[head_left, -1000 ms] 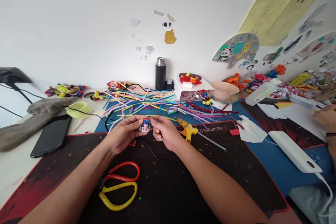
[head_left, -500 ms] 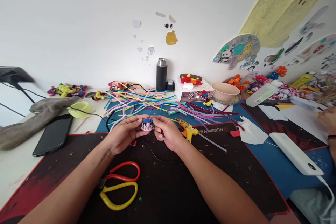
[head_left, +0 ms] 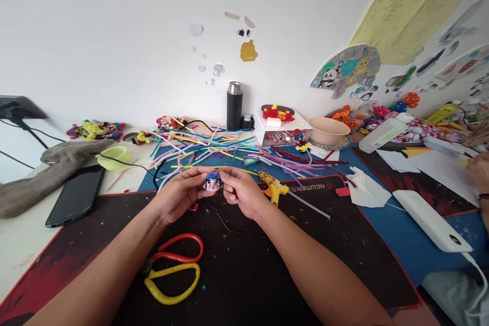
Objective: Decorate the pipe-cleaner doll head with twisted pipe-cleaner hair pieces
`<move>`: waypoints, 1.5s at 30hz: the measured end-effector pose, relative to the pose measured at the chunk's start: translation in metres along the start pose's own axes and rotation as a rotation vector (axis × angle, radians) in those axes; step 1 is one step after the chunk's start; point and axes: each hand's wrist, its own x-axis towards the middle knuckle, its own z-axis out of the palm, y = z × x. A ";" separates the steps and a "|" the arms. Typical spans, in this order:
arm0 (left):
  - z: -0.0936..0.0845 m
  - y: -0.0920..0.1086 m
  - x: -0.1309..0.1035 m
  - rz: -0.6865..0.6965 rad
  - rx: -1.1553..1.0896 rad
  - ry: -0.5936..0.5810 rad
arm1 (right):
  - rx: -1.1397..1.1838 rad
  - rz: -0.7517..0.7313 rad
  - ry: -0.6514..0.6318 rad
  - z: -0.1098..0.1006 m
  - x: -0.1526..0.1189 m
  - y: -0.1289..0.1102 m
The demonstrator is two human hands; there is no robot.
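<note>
A small doll head [head_left: 213, 184] with a white painted face and a blue band on top is held up above the dark mat. My left hand [head_left: 185, 187] grips it from the left, thumb in front and fingers behind. From the right, my right hand [head_left: 239, 188] pinches its upper edge between thumb and fingers. Just right of my right hand lies a yellow glue gun [head_left: 275, 188] with a clear glue stick in it. Scissors [head_left: 178, 270] with one red and one yellow handle rest below my left wrist.
Loose pipe cleaners [head_left: 206, 145] spread behind my hands, with a black thermos [head_left: 234, 107] beyond them. A phone [head_left: 78, 194] and driftwood [head_left: 46, 173] lie left. A white power bank [head_left: 431, 221] sits right, near another person's hand [head_left: 479, 170].
The doll head has tilted a little between my fingers, and its face shows more plainly. My hands stay in nearly the same place; the camera view has shifted slightly.
</note>
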 end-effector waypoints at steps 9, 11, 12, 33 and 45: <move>-0.002 0.000 0.000 0.006 -0.008 -0.006 | 0.011 -0.017 0.043 0.000 -0.001 -0.003; -0.003 0.000 0.000 0.006 -0.004 -0.006 | 0.007 -0.011 0.042 0.000 0.000 -0.002; -0.003 0.000 0.000 0.006 -0.001 -0.006 | 0.005 -0.006 0.035 0.000 0.000 -0.001; 0.006 0.001 -0.002 0.116 0.093 0.076 | -0.124 -0.082 0.094 0.005 -0.001 0.000; 0.009 0.003 -0.004 0.039 0.043 0.065 | -0.109 -0.094 0.112 0.001 -0.001 -0.005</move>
